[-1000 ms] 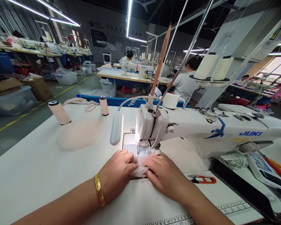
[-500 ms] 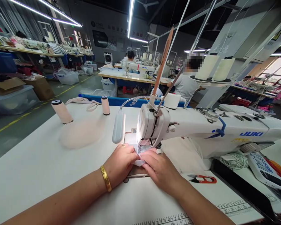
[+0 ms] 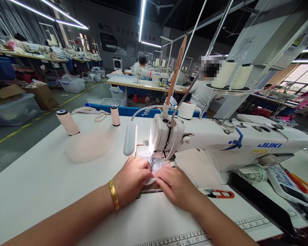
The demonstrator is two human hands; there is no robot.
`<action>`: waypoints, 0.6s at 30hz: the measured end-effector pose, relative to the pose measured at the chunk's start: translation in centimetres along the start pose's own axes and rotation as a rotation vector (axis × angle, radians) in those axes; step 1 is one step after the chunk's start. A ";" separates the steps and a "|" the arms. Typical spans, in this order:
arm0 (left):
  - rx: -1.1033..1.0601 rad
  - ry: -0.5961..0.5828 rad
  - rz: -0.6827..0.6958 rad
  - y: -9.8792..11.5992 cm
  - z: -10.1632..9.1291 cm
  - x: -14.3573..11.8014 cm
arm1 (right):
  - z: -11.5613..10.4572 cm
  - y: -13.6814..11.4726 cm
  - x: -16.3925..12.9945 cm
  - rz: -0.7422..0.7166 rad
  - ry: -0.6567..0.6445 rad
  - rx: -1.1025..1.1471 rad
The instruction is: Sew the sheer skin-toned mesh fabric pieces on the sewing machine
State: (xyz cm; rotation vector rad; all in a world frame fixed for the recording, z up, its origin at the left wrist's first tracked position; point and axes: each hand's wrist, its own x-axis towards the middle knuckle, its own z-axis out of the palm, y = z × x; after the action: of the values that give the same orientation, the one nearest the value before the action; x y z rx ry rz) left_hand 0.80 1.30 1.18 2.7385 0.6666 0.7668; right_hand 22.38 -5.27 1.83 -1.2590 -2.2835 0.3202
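A small piece of pale fabric [image 3: 150, 180] lies under the needle area of a white sewing machine [image 3: 166, 136]. My left hand [image 3: 133, 176], with a gold bangle [image 3: 114, 194] at the wrist, pinches the fabric's left side, its fingers closed. From the right, my right hand [image 3: 176, 184] grips the same fabric close to the presser foot, fingers bent and pressed together. Both hands rest low at the needle plate, fingertips nearly meeting. The fingertips and much of the fabric are partly hidden. A lamp [image 3: 129, 139] hangs just beyond my left hand.
Two pink thread spools [image 3: 67, 123] and sheer beige fabric [image 3: 89, 147] are on the table's left. At right lie orange thread snips [image 3: 220, 194], a black phone-like slab [image 3: 259, 201] and a coiled white cable [image 3: 253, 174]. A printed ruler [image 3: 184, 239] runs along the front edge.
The view has shifted slightly. Both hands stay at the needle, with the fingers adjusted a little and the fabric between them lying differently.
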 end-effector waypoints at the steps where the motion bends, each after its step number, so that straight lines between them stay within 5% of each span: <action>1: -0.002 -0.005 0.029 0.3 0.0 -0.4 | -0.2 -0.1 -0.2 -0.028 -0.053 -0.040; 8: 0.032 0.003 0.090 1.3 -0.1 -1.6 | -0.7 -1.0 -0.7 -0.048 -0.140 -0.161; 18: 0.109 0.027 0.079 0.2 -0.3 -0.6 | 0.2 0.1 -0.3 -0.011 -0.063 -0.187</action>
State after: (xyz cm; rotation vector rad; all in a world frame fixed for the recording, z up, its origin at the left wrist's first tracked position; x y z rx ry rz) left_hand 0.25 0.87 1.20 2.8736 0.6265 0.8094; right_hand 22.46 -5.50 1.53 -1.3435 -2.4189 0.1466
